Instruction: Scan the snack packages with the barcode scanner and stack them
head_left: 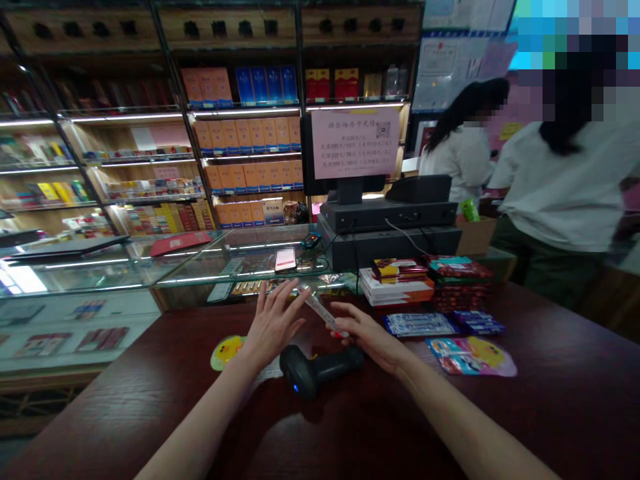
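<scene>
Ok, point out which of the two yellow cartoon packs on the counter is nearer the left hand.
The pack left of the black scanner, beside the left hand; the other pack lies right of the right hand.

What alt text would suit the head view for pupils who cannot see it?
A person's right hand holds a slim, pale, stick-shaped item with a red end above a red-brown wooden counter, left hand spread near the item's far end. Below lies a black plastic barcode scanner.

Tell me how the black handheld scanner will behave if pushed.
The scanner looks hard-shelled, so it should stay stiff. Its bulky, rounded head may weigh more than the slimmer handle, so it could pivot or rock.
</scene>
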`<state>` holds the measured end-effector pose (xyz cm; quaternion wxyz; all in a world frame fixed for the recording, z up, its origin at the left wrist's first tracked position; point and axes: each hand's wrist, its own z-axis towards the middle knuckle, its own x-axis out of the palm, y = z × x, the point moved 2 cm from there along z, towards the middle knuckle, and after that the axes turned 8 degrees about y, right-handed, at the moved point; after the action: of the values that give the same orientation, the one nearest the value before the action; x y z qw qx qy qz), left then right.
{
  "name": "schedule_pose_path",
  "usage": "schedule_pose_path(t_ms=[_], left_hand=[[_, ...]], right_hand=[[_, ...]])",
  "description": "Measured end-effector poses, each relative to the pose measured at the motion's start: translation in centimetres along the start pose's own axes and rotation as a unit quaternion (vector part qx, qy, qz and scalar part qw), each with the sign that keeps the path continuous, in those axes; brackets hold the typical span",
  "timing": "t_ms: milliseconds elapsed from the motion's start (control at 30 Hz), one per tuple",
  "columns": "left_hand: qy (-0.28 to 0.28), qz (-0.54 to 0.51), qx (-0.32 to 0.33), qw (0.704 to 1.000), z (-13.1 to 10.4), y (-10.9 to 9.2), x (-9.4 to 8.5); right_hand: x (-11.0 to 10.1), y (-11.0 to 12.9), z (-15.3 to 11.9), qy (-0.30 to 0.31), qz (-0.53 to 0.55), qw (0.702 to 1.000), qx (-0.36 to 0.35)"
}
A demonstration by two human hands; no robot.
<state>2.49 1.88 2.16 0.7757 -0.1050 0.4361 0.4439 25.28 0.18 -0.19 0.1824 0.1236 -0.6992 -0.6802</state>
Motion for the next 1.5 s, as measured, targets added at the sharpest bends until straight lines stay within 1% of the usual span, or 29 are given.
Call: schedule_pose_path(t_ms=[133, 267, 333, 433, 500, 600, 733, 800, 933, 1100, 1167, 1233, 1300, 1367, 1500], left_hand=[[0.003, -0.042, -0.041, 0.998, 0.9, -0.9, -0.2], [-0.021, -0.116, -0.099, 0.988, 1.5, -1.9, 0.7], [-0.038, -0.156, -0.133, 0.978, 1.7, -2.4, 1.3], [-0.049, -0.214, -0.190, 0.957, 2.1, -2.9, 2.0], [-0.054, -0.252, -0.220, 0.941, 2.2, -3.2, 2.2], [-0.049, -0.299, -0.252, 0.919, 2.2, -3.6, 2.2], [-0.057, -0.338, -0.296, 0.892, 2.0, -3.9, 2.0], [-0.059, -0.369, -0.315, 0.872, 2.0, -4.0, 1.9], [-0.036, -0.468, -0.354, 0.809, 2.3, -3.8, 2.1], [-0.036, -0.569, -0.371, 0.733, 2.9, -2.8, 3.1], [-0.031, -0.590, -0.382, 0.711, 3.2, -2.5, 3.5], [-0.026, -0.601, -0.390, 0.697, 3.4, -2.4, 3.7], [-0.013, -0.609, -0.389, 0.692, 3.7, -2.4, 3.7], [0.013, -0.620, -0.378, 0.688, 4.0, -2.7, 3.5], [0.084, -0.650, -0.346, 0.672, 4.9, -3.6, 3.0]], right_hand=[[-0.1, 0.1, 0.4, -0.069, -0.028, 0.997, -0.011], [0.0, -0.3, 1.3, -0.131, -0.047, 0.989, -0.049], [0.0, -0.9, 1.8, -0.160, -0.076, 0.981, -0.077], [0.2, -2.0, 2.3, -0.210, -0.136, 0.963, -0.100], [0.5, -2.4, 2.3, -0.232, -0.160, 0.953, -0.106], [1.2, -2.3, 2.0, -0.252, -0.191, 0.942, -0.112], [2.1, -1.7, 1.4, -0.266, -0.254, 0.922, -0.121], [2.4, -1.5, 1.2, -0.272, -0.284, 0.911, -0.122], [2.6, -1.6, 0.5, -0.264, -0.319, 0.901, -0.125], [2.0, -1.5, -1.2, -0.218, -0.352, 0.899, -0.143], [1.5, -1.3, -2.0, -0.199, -0.366, 0.897, -0.146], [0.7, -0.9, -2.8, -0.195, -0.390, 0.887, -0.153], [-0.6, -0.3, -3.5, -0.203, -0.426, 0.865, -0.171], [-2.2, 0.5, -4.1, -0.214, -0.472, 0.830, -0.205], [-5.4, 2.1, -5.0, -0.171, -0.584, 0.758, -0.237]])
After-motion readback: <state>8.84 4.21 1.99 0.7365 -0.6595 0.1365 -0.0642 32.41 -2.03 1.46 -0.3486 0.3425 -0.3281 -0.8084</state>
